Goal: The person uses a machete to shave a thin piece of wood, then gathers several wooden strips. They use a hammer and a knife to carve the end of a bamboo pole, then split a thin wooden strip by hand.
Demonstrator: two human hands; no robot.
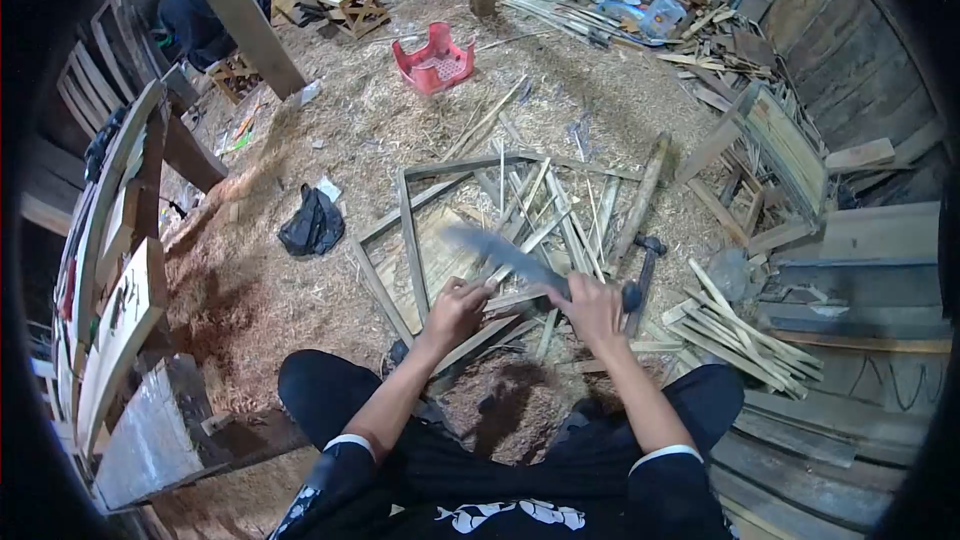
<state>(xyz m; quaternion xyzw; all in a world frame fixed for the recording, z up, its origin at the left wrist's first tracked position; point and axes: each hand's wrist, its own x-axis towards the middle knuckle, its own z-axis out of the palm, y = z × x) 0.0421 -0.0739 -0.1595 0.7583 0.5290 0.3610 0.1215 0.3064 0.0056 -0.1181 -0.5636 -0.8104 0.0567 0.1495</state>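
Observation:
My right hand [592, 308] is wrapped round the dark handle of a machete [508, 256], its broad grey blade slanting up and to the left, slightly blurred. Closed fingers of my left hand [458, 310] grip a thin wooden strip [520, 298] just below the blade. In front of me lie wooden frames [408, 230] over a plywood sheet [428, 252], with loose thin strips [560, 210] scattered on top. A hammer [648, 265] rests to the right of my right hand, beside a round log [640, 202].
Shavings cover the floor. A pile of cut strips [740, 340] lies by my right knee. Further off are a black plastic bag [312, 222] and an overturned red stool [435, 62]. Stacked planks [800, 460] line the right side; a wooden bench [125, 310] stands left.

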